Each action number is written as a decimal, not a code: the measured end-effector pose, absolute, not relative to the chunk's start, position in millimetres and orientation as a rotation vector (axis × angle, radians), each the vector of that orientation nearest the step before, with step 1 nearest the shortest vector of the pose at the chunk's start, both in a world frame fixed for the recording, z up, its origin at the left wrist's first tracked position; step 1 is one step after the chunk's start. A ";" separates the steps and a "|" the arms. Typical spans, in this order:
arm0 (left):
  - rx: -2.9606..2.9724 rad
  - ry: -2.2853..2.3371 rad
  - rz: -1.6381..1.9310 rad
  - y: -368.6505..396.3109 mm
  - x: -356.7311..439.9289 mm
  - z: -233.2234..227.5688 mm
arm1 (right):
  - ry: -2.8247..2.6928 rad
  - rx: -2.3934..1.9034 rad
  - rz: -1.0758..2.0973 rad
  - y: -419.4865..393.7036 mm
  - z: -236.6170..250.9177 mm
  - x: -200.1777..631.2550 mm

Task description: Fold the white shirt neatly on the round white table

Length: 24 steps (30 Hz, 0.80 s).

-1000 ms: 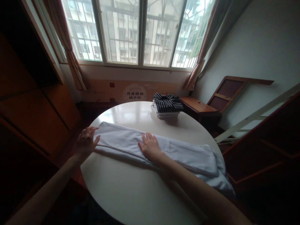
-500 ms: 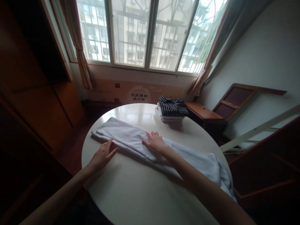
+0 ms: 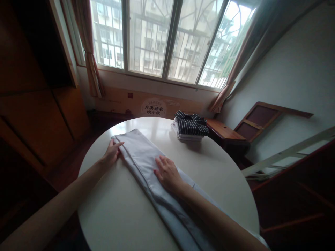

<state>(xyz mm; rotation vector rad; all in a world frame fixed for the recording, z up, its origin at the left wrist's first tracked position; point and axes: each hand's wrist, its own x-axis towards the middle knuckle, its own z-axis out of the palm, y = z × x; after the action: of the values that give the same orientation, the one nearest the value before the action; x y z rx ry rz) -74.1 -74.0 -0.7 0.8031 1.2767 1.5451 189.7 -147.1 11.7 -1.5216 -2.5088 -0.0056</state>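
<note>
Backlit by window (image 3: 167,38), dim, warped edges

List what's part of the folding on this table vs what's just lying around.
In hand: white garment laid long across the round table; left hand at its far end; right hand flat on its middle.

Lying about: folded stack topped with striped cloth; wooden side table; leaning wooden frame.

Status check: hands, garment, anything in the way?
Left hand open at white garment's far end. Right hand flat on its middle. Striped folded stack sits apart.
</note>
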 end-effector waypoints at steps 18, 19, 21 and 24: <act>0.528 1.099 1.499 -55.6 -35.6 28.9 | -2.124 -1.229 0.641 -107.0 -9.3 188.1; 0.613 1.095 1.540 -58.2 -32.9 32.9 | -1.966 -1.190 0.778 -103.4 -9.5 189.6; 0.926 1.092 1.552 -69.3 -27.1 39.2 | -1.577 -1.101 1.068 -96.6 -8.8 193.5; 1.623 1.028 1.221 -95.1 -18.6 39.9 | -1.044 -0.959 1.424 -88.5 -6.1 201.4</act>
<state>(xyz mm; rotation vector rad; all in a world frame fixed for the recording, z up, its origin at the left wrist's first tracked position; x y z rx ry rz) -18.6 -95.1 39.9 1.6235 1.0278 1.2212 201.4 -88.5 -6.1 -0.9593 -1.0440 1.4241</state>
